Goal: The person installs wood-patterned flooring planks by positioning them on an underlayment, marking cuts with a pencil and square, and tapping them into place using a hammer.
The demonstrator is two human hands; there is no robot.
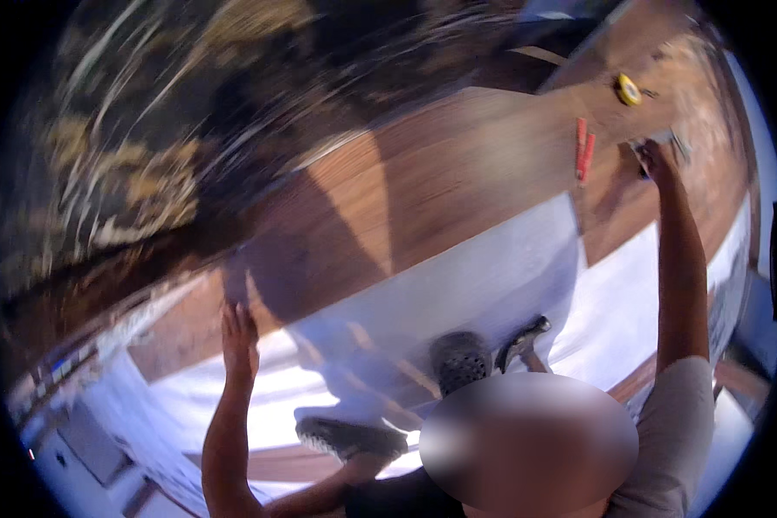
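Note:
My left hand (241,338) lies at the left end of a brown wood-look floor plank (457,186), its fingers stretched out flat near the plank's lower edge. Far out to the right, my right hand (654,161) is closed around something small, partly dark and partly metallic. Blur and the fingers hide what it is. Just left of that hand, a tool with two red handles (582,154) lies on the wood. Beyond the hand sits a yellow tape measure (628,90).
White sheeting (501,250) covers the floor this side of the planks. A hammer (527,337) lies on it beside a dark shoe (462,361); another dark shoe (345,437) is further left. Rough, straw-strewn dark ground (147,155) borders the planks at the far left.

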